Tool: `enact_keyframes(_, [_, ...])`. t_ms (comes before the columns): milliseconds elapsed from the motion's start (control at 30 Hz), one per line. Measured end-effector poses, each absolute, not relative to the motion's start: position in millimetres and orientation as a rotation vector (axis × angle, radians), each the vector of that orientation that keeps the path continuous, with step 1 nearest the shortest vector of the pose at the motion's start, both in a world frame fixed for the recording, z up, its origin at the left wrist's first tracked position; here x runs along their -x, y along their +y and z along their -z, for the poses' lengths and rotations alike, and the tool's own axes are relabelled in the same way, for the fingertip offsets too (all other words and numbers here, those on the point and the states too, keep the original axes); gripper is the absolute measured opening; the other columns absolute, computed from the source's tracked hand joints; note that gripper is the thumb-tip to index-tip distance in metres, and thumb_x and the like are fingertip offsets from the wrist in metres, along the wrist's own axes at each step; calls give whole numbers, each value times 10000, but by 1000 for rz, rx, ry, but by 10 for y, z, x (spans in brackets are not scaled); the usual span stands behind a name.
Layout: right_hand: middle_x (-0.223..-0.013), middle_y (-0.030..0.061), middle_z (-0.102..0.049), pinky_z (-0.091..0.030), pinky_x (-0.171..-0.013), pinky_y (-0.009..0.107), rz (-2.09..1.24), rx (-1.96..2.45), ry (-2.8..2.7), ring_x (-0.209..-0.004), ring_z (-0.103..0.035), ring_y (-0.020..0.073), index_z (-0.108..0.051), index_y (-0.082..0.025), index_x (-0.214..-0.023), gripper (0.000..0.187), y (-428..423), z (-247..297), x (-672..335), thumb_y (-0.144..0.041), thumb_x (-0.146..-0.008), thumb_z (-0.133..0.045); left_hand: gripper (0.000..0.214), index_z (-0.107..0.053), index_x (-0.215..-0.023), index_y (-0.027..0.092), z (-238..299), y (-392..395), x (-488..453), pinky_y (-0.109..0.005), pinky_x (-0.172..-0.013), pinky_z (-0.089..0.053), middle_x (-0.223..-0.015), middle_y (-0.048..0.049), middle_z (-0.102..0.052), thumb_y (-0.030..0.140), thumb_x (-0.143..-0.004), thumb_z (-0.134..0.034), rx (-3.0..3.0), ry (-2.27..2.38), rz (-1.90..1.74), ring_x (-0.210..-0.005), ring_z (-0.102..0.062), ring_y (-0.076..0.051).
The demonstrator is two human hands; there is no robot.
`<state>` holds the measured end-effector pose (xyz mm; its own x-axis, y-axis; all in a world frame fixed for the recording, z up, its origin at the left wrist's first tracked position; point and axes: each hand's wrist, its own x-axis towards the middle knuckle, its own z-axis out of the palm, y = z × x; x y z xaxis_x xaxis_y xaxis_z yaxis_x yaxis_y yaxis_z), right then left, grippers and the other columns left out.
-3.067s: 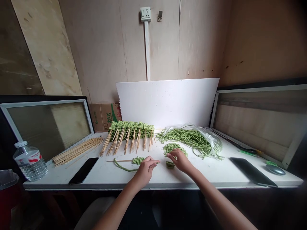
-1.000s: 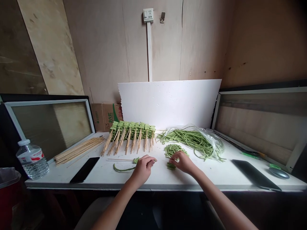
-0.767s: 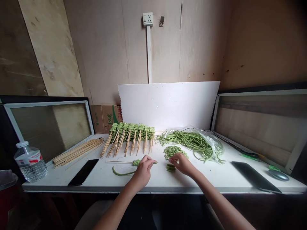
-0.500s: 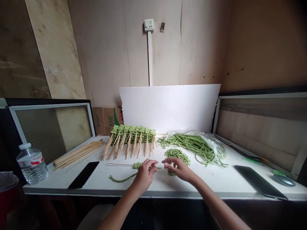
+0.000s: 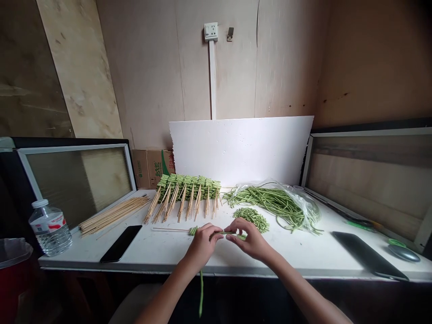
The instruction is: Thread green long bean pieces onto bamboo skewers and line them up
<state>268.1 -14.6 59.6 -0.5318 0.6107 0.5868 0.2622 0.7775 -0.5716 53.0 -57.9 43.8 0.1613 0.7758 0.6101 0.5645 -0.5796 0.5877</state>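
Since the earlier frames, the right hand [image 5: 249, 238] has moved left from beside the cut pieces to meet the left hand [image 5: 201, 245], and the free end of the green bean [image 5: 201, 292], which lay on the worktop [image 5: 151, 252], now hangs below its front edge. We find the left hand closed, thumb and fingers gripping the bean. Thumb and forefinger of the right hand are drawn together on the same bean, just beside the left fingertips. Green also shows under the right fingers; we cannot tell whether it is this bean or pieces behind it.

Just left of the left hand we record a skewer [image 5: 170, 230], flat on the worktop, carrying threaded bean [image 5: 193, 231]; its other end is hidden by the hand. Behind the right hand lies a heap of cut pieces [image 5: 251, 218]. Farther back, long beans [image 5: 270, 198] spill from a clear plastic bag [image 5: 312, 211].

To the rear left we note stacked loaded skewers [image 5: 189, 184], bare ends facing the person, in front of a white board [image 5: 241, 150] and a cardboard box [image 5: 153, 168]. Bare skewers [image 5: 113, 215] lie farther left, near a phone [image 5: 121, 243] and an upright water bottle [image 5: 50, 229].
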Motion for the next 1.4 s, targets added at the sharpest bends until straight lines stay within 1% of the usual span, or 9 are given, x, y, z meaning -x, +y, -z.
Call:
enact_keyframes(133, [-856,72,-671,-482,-735,362,-420,603,-2112,-836,-579,230,-779,-254,-1004,228,-211,-594,-2604,-453,-970,-674,157,-763,-1021,202,-475,-604,-525,-276,-738,-506,-916,-50,-730,156,-969,-622,-2280,1272,-1384,-826,-688,-182])
enact_keyframes(300, [-909,87,-646,-473,-806,422,-291,580,-2098,-893,-538,255,-728,-245,-1012,168,-309,-617,-2515,-246,-1023,-561,236,-749,-1005,196,-536,-620,-462,-279,-720,-498,-903,-57,-691,67,-958,-557,-2506,1283,-1269,-836,-654,-190])
enact_keyframes(500, [-893,71,-637,-471,-791,405,-339,603,-2150,-915,-520,255,-702,-238,-919,246,-334,-595,-2471,-55,-941,-538,312,-722,-797,191,-458,-555,-443,-309,-750,-461,-801,-39,-688,-24,-911,-528,-2705,1216,-1228,-816,-617,-189])
enact_keyframes(733, [-871,52,-678,-469,-896,433,-359,578,-2193,-1006,-514,270,-731,-253,-848,338,-274,-559,-2505,38,-840,-561,317,-674,-769,179,-404,-524,-419,-315,-741,-430,-779,-28,-682,-63,-895,-510,-2924,1146,-1148,-793,-588,-189])
enact_keyframes(833, [-881,60,-687,-477,-886,438,-386,588,-2185,-1005,-527,274,-739,-256,-864,301,-272,-588,-2535,-21,-905,-554,348,-687,-809,185,-468,-553,-382,-317,-739,-439,-792,-32,-676,-75,-895,-472,-2905,1179,-1160,-805,-585,-191])
enact_keyframes(967, [-906,81,-694,-483,-878,456,-341,649,-2115,-998,-553,289,-767,-263,-941,136,-189,-649,-2644,-277,-982,-638,371,-721,-971,197,-596,-615,-349,-325,-768,-492,-869,-53,-672,-49,-921,-448,-2775,1237,-1251,-878,-610,-207])
enact_keyframes(1100, [-906,96,-694,-479,-849,468,-218,845,-2089,-966,-571,310,-804,-268,-913,248,31,-608,-2840,-478,-950,-678,367,-723,-1068,206,-619,-621,-364,-315,-776,-549,-909,-62,-655,-10,-944,-454,-2642,1197,-1353,-899,-631,-201])
enact_keyframes(1233, [-866,103,-700,-483,-790,462,-223,1084,-2126,-930,-585,330,-816,-248,-865,311,235,-444,-2992,-528,-917,-689,337,-728,-1080,203,-524,-555,-340,-310,-773,-586,-906,-57,-647,28,-955,-469,-2571,1181,-1364,-877,-653,-185])
enact_keyframes(1400, [-863,97,-716,-479,-779,433,-266,1176,-2185,-933,-593,321,-814,-234,-829,284,287,-323,-3037,-494,-885,-715,295,-741,-1074,193,-455,-507,-288,-318,-778,-579,-914,-64,-656,62,-967,-500,-2518,1215,-1353,-872,-654,-189])
